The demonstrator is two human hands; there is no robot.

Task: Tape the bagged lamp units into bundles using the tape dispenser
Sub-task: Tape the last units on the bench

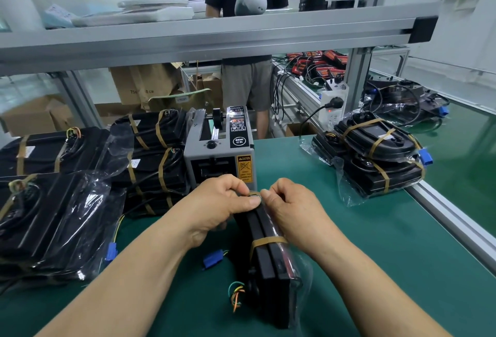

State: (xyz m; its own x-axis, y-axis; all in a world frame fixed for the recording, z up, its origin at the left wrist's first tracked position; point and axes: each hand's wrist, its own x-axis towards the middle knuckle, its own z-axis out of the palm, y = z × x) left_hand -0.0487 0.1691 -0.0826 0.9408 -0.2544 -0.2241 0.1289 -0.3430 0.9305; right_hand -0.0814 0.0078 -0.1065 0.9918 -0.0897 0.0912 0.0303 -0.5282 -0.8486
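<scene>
**Item:** pair of bagged lamp units (268, 264). Two flat black housings in clear film stand on edge, face to face, on the green tabletop (375, 256). They sit at centre and run from 6 o'clock toward 12.

**Position:** the far end stops just short of the tape dispenser (220, 154), which is at 12 o'clock of the pair.

**Binding:** one brown tape band (268, 242) circles the pair partway along. A second tape strip (254, 193) lies across the far top edge.

**Left hand** (222, 202): fingers curled, thumb pinching the strip against the far end.

**Right hand** (290, 207): fingers narrow, pinching the same strip from the other side. How far the strip is stuck down is hidden.

**Handling (judged):** the housings look rigid, hard-edged and moderately heavy. The film is slick and loose, so the hold should clamp both faces through the film, never the film alone. The loose wires (236, 293) and blue connector (212, 258) at 7 o'clock could snag.

**Nearby:** taped bundles stacked at 9 o'clock (53, 218) and at 2 o'clock (375, 154).
</scene>
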